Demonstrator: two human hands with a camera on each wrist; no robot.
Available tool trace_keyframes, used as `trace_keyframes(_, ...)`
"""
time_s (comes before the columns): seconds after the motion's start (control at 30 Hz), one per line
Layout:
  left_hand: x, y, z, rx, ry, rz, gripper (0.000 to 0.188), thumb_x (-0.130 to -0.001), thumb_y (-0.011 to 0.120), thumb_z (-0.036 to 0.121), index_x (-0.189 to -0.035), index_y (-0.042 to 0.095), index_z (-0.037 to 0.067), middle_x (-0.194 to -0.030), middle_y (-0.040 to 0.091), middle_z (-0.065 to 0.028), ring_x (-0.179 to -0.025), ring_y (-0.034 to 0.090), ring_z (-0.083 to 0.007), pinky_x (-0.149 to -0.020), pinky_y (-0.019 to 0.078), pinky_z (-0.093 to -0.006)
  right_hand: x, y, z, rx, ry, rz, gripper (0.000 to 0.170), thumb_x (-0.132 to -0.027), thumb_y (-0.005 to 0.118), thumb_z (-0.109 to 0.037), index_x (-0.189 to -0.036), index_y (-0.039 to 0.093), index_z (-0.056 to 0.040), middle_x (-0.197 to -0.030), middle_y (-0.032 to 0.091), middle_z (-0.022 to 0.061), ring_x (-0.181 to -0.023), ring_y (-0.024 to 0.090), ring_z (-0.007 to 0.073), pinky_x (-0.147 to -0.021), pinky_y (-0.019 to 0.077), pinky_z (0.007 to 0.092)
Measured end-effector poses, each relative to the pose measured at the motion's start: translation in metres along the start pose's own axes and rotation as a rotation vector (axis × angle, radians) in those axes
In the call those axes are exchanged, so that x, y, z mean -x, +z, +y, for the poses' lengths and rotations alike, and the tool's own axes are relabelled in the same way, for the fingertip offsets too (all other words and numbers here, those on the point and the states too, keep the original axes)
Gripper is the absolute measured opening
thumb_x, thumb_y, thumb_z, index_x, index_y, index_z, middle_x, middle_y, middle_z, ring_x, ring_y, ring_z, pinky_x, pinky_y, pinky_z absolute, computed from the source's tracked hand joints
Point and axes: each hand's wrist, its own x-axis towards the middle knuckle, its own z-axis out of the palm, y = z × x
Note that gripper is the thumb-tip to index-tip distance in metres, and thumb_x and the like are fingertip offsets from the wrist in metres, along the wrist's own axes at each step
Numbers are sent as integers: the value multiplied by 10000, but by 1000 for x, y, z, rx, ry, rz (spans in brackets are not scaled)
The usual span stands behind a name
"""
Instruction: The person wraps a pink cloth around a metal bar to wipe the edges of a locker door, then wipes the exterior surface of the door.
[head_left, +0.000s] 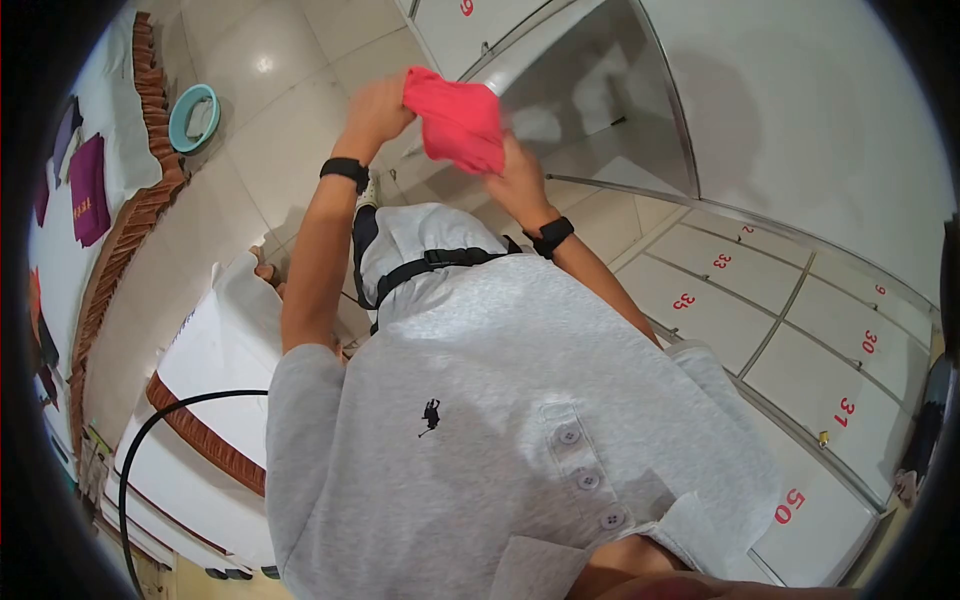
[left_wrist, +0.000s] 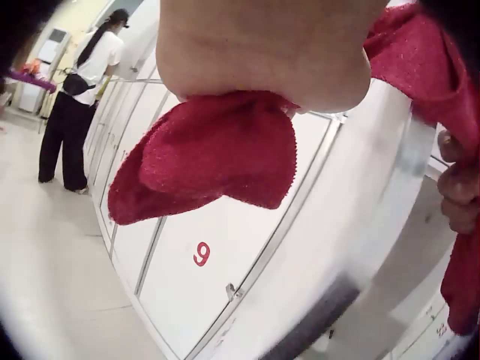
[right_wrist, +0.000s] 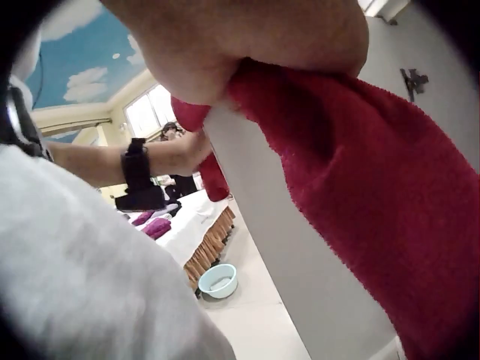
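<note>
A red cloth (head_left: 458,122) is stretched between my two hands in the head view. My left hand (head_left: 380,112) grips its left end, and my right hand (head_left: 520,182) grips the lower right end. From the left wrist view, a folded part of the cloth (left_wrist: 221,154) hangs below my left hand (left_wrist: 262,52), while fingers of my right hand (left_wrist: 459,184) curl on the cloth at the right edge. The right wrist view has the cloth (right_wrist: 360,187) hanging from my right hand (right_wrist: 255,41), whose fingertips are hidden.
An open locker compartment (head_left: 590,120) lies beyond my hands, with numbered locker doors (head_left: 700,265) to the right. At the left are a blue basin (head_left: 194,118) on the floor and white-covered beds (head_left: 125,110). A person (left_wrist: 79,101) stands along the lockers.
</note>
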Motion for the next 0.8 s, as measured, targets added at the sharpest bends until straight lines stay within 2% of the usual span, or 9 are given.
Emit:
trace_keyframes(0.07, -15, 10, -27, -19, -5, 74, 246, -786, 604, 222, -1015, 593, 133, -874, 665, -151, -822, 613, -393, -684, 486, -475, -10, -6, -18, 74, -50, -8, 415, -717, 636, -74, -1106, 508, -11, -869, 633, 245, -862, 601, 452, -703, 487, 465)
trace_keyframes(0.17, -15, -10, -22, 7, 1, 136, 261, -784, 608, 234, -1020, 591, 122, -874, 663, -162, -826, 613, -394, -687, 491, -473, -19, -5, -20, 123, 13, -53, 408, -711, 640, -92, -1088, 505, -12, -911, 628, 255, -866, 599, 454, -696, 484, 469)
trace_keyframes(0.23, -10, -38, -9, 44, 8, 139, 276, -782, 614, 246, -1022, 591, 112, -877, 661, -172, -832, 612, -398, -690, 493, -475, -13, -6, 1, 147, -78, -4, 361, -673, 613, -100, -1001, 487, -17, -787, 619, 250, -788, 605, 448, -659, 477, 497)
trace_keyframes(0.3, -2, -50, 6, -34, -74, -83, 323, -768, 634, 264, -1045, 594, 102, -910, 655, -193, -864, 605, -408, -723, 495, -477, -3, -8, 22, 121, -118, 44, 340, -673, 621, -109, -972, 487, -18, -788, 617, 251, -781, 602, 447, -657, 475, 497)
trace_keyframes(0.43, 5, -34, 7, -49, -126, -145, 344, -754, 648, 266, -1061, 598, 118, -930, 657, -182, -897, 602, -403, -751, 495, -471, -4, -9, 26, 135, -125, 95, 316, -682, 663, -153, -907, 489, -17, -805, 616, 244, -772, 599, 441, -651, 470, 493)
trace_keyframes(0.53, -16, -19, -16, -18, -80, -19, 348, -757, 636, 247, -1087, 598, 145, -933, 667, -155, -907, 607, -388, -765, 497, -463, -27, -14, 8, 210, -169, -5, 347, -706, 735, -196, -893, 507, -14, -785, 632, 219, -768, 612, 426, -638, 488, 446)
trace_keyframes(0.63, -37, -41, -26, 2, -143, 27, 335, -766, 620, 236, -1090, 606, 151, -934, 671, -146, -908, 606, -390, -764, 496, -465, -38, -22, -22, 210, -98, 86, 341, -726, 733, -221, -858, 503, -8, -762, 622, 224, -765, 606, 430, -628, 480, 443)
trace_keyframes(0.7, -34, -59, -28, 67, -186, -1, 323, -768, 614, 237, -1079, 619, 149, -952, 667, -152, -910, 598, -397, -754, 488, -474, -35, -21, -6, 187, -53, 62, 334, -731, 719, -234, -875, 517, -10, -779, 625, 224, -771, 606, 430, -637, 477, 456)
trace_keyframes(0.8, -14, -56, -22, 96, -88, 35, 266, -760, 605, 228, -1005, 637, 129, -901, 659, -180, -867, 599, -411, -726, 480, -494, -18, -15, 23, 191, -13, 3, 339, -734, 707, -255, -890, 533, -10, -793, 631, 225, -778, 610, 428, -647, 475, 467)
